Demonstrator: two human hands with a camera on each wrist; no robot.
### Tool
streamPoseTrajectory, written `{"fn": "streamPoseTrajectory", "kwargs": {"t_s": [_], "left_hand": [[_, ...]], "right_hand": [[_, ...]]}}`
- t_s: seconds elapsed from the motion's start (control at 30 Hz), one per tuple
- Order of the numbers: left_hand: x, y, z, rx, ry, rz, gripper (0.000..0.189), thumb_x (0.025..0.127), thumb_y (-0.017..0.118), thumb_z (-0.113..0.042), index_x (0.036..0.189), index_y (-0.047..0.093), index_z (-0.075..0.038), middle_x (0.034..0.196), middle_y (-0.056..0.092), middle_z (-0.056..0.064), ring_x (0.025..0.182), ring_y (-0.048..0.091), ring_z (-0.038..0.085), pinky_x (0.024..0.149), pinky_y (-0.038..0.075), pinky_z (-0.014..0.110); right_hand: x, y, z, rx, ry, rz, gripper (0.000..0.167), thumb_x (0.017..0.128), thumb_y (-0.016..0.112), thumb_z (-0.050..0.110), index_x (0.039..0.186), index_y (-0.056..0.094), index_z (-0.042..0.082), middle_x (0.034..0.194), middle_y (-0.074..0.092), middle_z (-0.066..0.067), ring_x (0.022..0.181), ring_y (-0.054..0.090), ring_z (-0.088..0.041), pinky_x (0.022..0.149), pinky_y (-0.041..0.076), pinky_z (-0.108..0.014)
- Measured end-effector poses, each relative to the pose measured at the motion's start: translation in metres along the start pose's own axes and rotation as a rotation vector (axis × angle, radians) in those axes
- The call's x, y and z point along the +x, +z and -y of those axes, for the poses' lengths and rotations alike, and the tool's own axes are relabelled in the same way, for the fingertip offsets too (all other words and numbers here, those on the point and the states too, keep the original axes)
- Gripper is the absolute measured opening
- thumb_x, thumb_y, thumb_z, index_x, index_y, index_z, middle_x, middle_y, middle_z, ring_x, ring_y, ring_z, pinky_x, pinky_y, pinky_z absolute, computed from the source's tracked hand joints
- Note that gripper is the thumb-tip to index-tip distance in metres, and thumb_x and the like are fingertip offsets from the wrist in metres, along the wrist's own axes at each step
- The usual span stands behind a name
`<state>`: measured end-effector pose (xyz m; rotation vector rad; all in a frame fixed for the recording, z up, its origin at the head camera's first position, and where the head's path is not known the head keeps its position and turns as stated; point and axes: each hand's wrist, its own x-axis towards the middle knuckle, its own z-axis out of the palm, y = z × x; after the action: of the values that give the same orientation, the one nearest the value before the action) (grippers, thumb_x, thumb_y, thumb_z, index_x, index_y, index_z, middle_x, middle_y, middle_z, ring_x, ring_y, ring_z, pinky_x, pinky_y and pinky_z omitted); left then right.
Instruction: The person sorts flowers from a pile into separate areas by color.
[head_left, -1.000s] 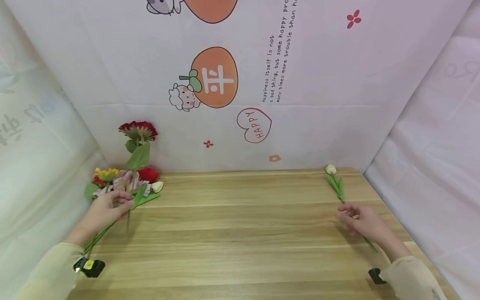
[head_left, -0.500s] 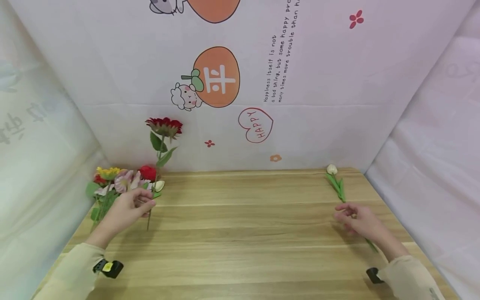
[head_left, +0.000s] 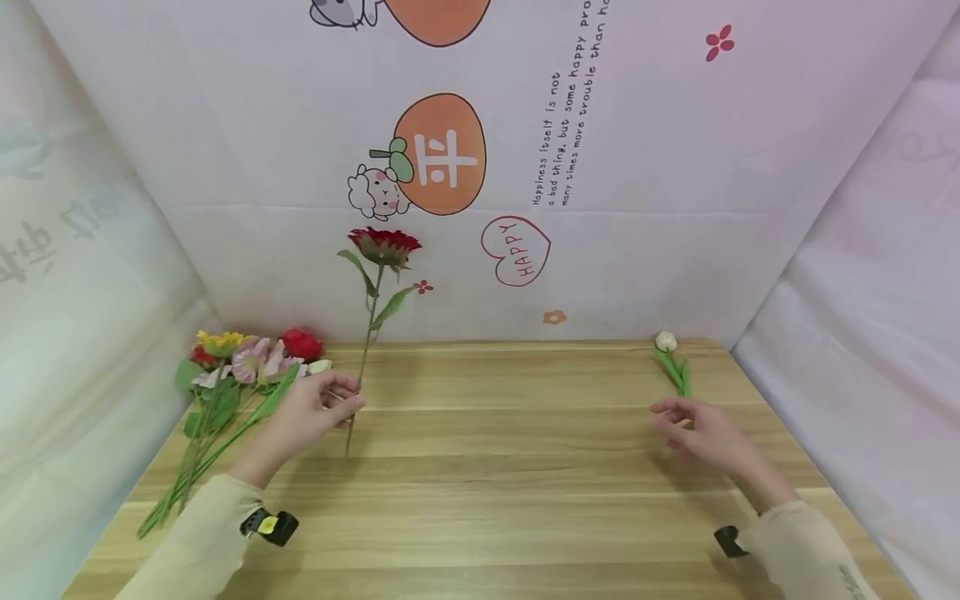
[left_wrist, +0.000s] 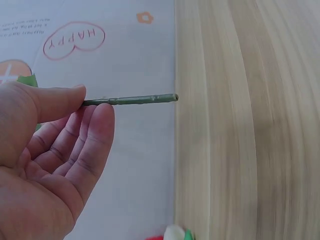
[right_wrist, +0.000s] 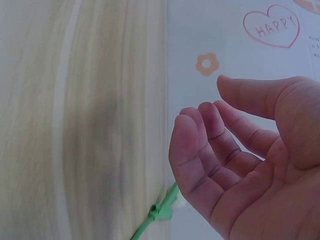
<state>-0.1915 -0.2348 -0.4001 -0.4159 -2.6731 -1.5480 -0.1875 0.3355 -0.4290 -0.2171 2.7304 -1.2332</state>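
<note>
I'm seeing left hand (head_left: 311, 412) pinching red flower (head_left: 385, 247) low on bare stem (left_wrist: 140, 100), thumb against fingers, bloom standing above, stem end poking free. Right hand (head_left: 697, 429) hovering empty, thumb and fingertips apart, white tulip (head_left: 666, 341) lying just beyond on worktop (head_left: 525, 458). I'm favouring steady, firm pinch; top-heavy bloom probably wanting to tip, leaves risking snags near flower heap (head_left: 251, 360) outward of left hand.
</note>
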Motion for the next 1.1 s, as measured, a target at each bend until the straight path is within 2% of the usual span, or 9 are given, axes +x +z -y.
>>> {"fn": "streamPoseTrajectory", "kwargs": {"t_s": [0.13,0.3,0.47,0.6,0.8,0.97,1.1], "left_hand": [[0.007,0.016,-0.005,-0.046,-0.029,0.017,0.022,0.095,0.071,-0.007,0.111,0.062,0.007,0.097,0.068,0.015,0.077,0.068,0.023,0.066,0.062,0.031],[0.015,0.036,-0.013,-0.128,-0.020,0.046,0.023,0.095,0.071,-0.006,0.111,0.062,0.008,0.097,0.067,0.016,0.078,0.068,0.023,0.067,0.062,0.032],[0.022,0.055,-0.023,-0.181,-0.030,0.073,0.024,0.095,0.072,-0.006,0.111,0.062,0.007,0.097,0.067,0.015,0.079,0.068,0.024,0.068,0.062,0.032],[0.026,0.068,-0.030,-0.212,-0.029,0.095,0.025,0.094,0.073,-0.007,0.112,0.062,0.007,0.097,0.067,0.015,0.078,0.068,0.024,0.068,0.062,0.032],[0.029,0.087,-0.036,-0.265,0.000,0.121,0.024,0.095,0.072,-0.006,0.111,0.062,0.009,0.097,0.067,0.015,0.078,0.068,0.024,0.067,0.062,0.033],[0.031,0.106,-0.039,-0.297,-0.003,0.143,0.025,0.095,0.072,-0.005,0.111,0.061,0.010,0.096,0.067,0.014,0.076,0.067,0.020,0.067,0.062,0.033],[0.030,0.120,-0.042,-0.315,-0.016,0.162,0.023,0.095,0.072,-0.006,0.111,0.062,0.007,0.097,0.067,0.012,0.077,0.068,0.020,0.067,0.062,0.033]], "right_hand": [[0.005,0.006,0.009,0.035,-0.025,0.013,0.041,0.100,0.067,0.020,0.129,0.057,-0.007,0.103,0.061,-0.021,0.072,0.063,-0.025,0.054,0.055,-0.033],[0.011,0.014,0.024,0.059,-0.047,0.041,0.043,0.101,0.067,0.025,0.131,0.056,-0.005,0.105,0.061,-0.019,0.069,0.062,-0.025,0.056,0.055,-0.035],[0.019,0.022,0.040,0.122,-0.056,0.066,0.042,0.101,0.066,0.022,0.132,0.056,-0.005,0.107,0.061,-0.022,0.077,0.065,-0.030,0.064,0.060,-0.039],[0.025,0.028,0.051,0.168,-0.073,0.072,0.043,0.102,0.065,0.022,0.134,0.056,-0.005,0.109,0.063,-0.023,0.090,0.068,-0.037,0.072,0.062,-0.044],[0.034,0.042,0.068,0.245,-0.105,0.096,0.047,0.101,0.066,0.026,0.138,0.055,-0.003,0.116,0.064,-0.021,0.104,0.067,-0.042,0.080,0.061,-0.049],[0.044,0.059,0.085,0.351,-0.129,0.146,0.051,0.101,0.067,0.027,0.139,0.055,-0.004,0.128,0.063,-0.023,0.110,0.065,-0.040,0.086,0.058,-0.052],[0.049,0.074,0.101,0.433,-0.126,0.174,0.051,0.100,0.068,0.025,0.139,0.055,-0.004,0.131,0.063,-0.022,0.114,0.063,-0.041,0.090,0.057,-0.053]]}}
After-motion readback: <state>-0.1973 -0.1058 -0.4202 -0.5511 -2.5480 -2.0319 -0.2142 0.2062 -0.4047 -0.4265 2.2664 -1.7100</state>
